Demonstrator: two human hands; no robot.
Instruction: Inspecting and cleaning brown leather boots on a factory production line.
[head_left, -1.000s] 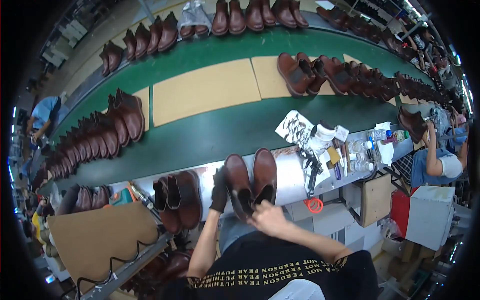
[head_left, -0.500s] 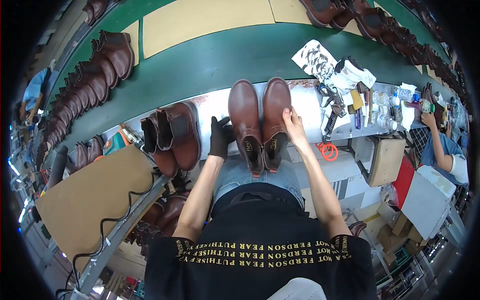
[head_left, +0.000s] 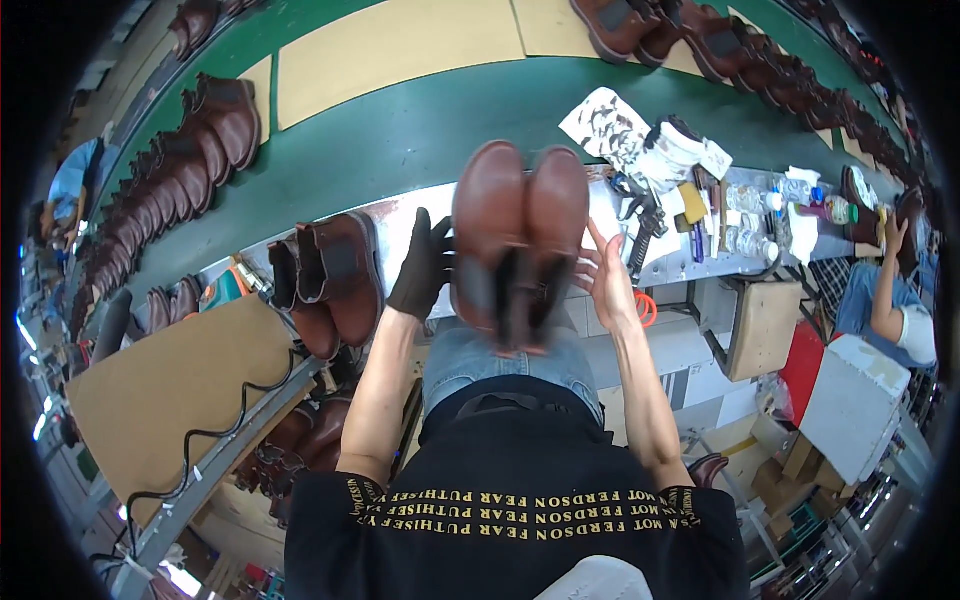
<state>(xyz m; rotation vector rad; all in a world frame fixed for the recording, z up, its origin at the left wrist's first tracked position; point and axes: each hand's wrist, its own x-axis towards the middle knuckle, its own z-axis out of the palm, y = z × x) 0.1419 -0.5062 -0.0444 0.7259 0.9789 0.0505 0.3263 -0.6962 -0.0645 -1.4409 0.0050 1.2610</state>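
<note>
A pair of brown leather ankle boots is tilted side by side before me, with a left boot (head_left: pixel 488 205) and a right boot (head_left: pixel 558 200). Their toes point away; their shafts and heels are smeared by motion. They look raised off the bench. My left hand (head_left: pixel 424 265), in a dark glove, presses the left boot's outer side, thumb up. On the other side my bare right hand (head_left: pixel 606 272) has its fingers spread against the right boot, fingertips partly hidden behind it. Between them the two hands appear to hold the pair.
Another pair of boots (head_left: pixel 338 270) stands left on the metal bench edge (head_left: pixel 400 215). Boot rows (head_left: pixel 215 130) line the green belt (head_left: pixel 400 110). To the right lie a dark-handled tool (head_left: pixel 645 235), stained paper (head_left: pixel 605 125) and plastic bottles (head_left: pixel 750 200). A co-worker (head_left: pixel 885 290) sits far right.
The boots have come up toward me and tilted, their shafts now blurred. My right hand has moved from the right boot's top edge to its outer side. The view has shifted slightly.
</note>
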